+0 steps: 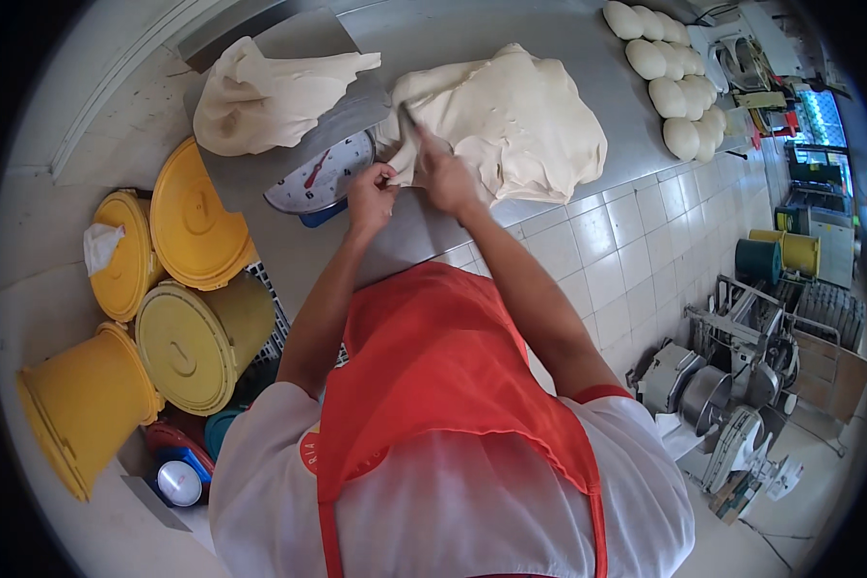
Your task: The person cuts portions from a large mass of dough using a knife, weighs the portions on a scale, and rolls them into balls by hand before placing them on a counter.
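- The large, pale, smooth-skinned dough mass (520,116) lies on the grey metal bench (405,236), directly ahead of the person's right grip (448,181) and spreading off to its right.
- The left grip (369,199) sits just beside the right, so a slip of the narrow dark tool (408,116), which looks like a blade, could nick its fingers.
- The thin dough edge might tear raggedly if the left grip tugged too hard.
- The dough mass reaches close to the bench's front edge, right of both grips; a strong pull toward the body could make it sag over.
- The round, white-faced dial scale with a red needle (320,173) stands just left of the left grip, where a stray knuckle might jog it.
- Left grip: fingers pressed together, pinching the dough's near left edge.
- Right grip: fingers curled round the tool, which points away from the body; motion blur hides its exact shape.
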Tool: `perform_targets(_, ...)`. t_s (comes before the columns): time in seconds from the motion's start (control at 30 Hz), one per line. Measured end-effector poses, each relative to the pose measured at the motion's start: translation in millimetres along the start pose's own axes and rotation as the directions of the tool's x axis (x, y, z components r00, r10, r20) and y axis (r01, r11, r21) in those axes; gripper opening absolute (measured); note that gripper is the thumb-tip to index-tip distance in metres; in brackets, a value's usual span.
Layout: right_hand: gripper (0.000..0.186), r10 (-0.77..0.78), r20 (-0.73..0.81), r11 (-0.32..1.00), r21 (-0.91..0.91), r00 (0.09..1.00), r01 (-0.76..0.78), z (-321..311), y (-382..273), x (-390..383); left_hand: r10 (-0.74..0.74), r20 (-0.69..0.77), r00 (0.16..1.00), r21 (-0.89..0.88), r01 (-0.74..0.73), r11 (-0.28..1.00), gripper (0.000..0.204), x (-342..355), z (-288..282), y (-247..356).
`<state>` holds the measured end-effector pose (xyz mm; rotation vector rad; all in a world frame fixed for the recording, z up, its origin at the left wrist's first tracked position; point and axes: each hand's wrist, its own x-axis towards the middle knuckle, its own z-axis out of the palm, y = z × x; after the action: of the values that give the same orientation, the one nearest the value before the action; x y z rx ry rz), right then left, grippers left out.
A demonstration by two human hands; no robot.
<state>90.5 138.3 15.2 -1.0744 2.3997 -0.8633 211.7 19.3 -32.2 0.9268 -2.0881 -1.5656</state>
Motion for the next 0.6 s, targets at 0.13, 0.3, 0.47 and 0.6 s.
perform_targets(0.13,0.083,0.003,0.129,0.988,-0.152,0.992,0.017,37.0,33.1,-56.3,0.043,-0.051,0.998,0.026,-0.042,0.999,0.019,-8.6,-6.2,-30.0)
perform_targets(0.3,0.076,0.060,0.380,0.994,-0.112,0.923,-0.018,0.5,92.3,-132.9,0.027,-0.066,0.997,-0.017,-0.028,0.999,0.015,-59.6,-16.9,21.6)
perform_targets(0.47,0.070,0.193,0.272,0.976,0.050,0.943,-0.214,-28.6,119.7,-194.0,0.183,-0.175,0.967,0.130,-0.162,0.978,0.020,-96.6,-56.0,124.5)
perform_targets(0.6,0.067,0.248,0.247,0.953,0.110,0.937,-0.282,-65.5,142.8,-214.3,0.234,-0.274,0.933,-0.033,-0.252,0.967,0.028,-105.9,-79.9,175.0)
